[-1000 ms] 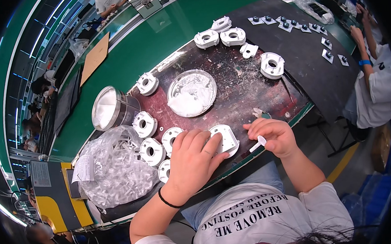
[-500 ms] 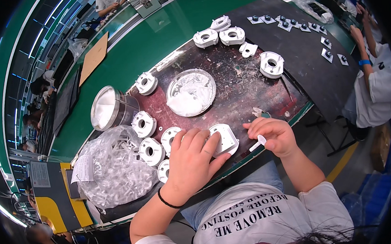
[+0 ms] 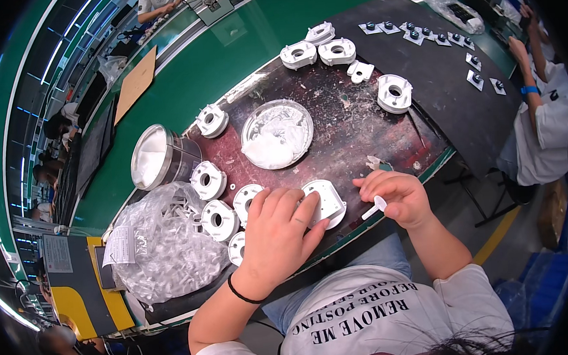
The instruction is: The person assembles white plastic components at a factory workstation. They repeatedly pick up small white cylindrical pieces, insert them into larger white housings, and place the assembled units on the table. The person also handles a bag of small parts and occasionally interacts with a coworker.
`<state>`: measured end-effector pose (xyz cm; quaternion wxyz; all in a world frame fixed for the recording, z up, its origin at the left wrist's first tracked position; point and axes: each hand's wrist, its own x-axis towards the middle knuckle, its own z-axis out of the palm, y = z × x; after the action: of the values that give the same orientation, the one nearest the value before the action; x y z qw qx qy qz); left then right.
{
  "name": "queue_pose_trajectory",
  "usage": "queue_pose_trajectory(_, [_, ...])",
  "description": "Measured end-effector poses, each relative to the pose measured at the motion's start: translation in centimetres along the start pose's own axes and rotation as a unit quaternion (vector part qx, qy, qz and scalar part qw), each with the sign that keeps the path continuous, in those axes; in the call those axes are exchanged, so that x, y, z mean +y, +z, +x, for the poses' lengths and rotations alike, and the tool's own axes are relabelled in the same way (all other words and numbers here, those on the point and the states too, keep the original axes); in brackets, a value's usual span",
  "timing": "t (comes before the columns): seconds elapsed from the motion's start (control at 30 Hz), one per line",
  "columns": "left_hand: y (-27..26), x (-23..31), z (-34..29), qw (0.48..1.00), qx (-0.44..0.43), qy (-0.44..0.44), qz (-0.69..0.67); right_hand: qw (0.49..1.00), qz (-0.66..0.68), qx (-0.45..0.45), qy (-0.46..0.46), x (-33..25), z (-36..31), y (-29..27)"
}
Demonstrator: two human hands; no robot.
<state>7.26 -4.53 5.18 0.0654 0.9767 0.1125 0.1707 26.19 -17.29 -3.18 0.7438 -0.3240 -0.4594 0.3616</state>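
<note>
My left hand (image 3: 276,233) is curled against the left side of a white plastic housing (image 3: 326,203), with the thumb along its near edge. That housing lies at the table's front edge, its flat face with small holes turned up. To its right, my right hand (image 3: 399,200) pinches a small white plastic pin with a round, flat head (image 3: 380,203), its stem pointing left. Beside my left hand lie more white ring-shaped housings (image 3: 220,220), one partly hidden behind my fingers. Beyond both hands stands a round, shallow dish (image 3: 304,151) smeared with white paste.
At the left are an open tin of white paste (image 3: 149,156) and a clear bag of white parts (image 3: 165,256). Several housings (image 3: 338,52) line the far side. A black mat (image 3: 448,96) at right carries small white plates with black parts. A co-worker's arm (image 3: 531,97) shows there.
The housing under my left hand has shifted very slightly left, and the left thumb has drawn in a little. My right hand and the pin stay where they were.
</note>
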Motion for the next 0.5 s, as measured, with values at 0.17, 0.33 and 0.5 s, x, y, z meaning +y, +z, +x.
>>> queue_pose_trajectory(0.17, [0.0,-0.2,0.02,1.0,-0.001,0.002,-0.014,1.0,-0.009,0.0,-0.002,-0.1,0.04,0.07])
queue_pose_trajectory(0.33, [0.07,-0.12,-0.07,1.0,0.006,0.004,-0.019,1.0,-0.008,-0.002,-0.007,-0.04,0.02,0.02])
queue_pose_trajectory(0.5, [0.3,-0.34,-0.31,0.999,0.01,-0.002,-0.041,1.0,-0.012,-0.004,-0.013,0.12,-0.03,-0.09])
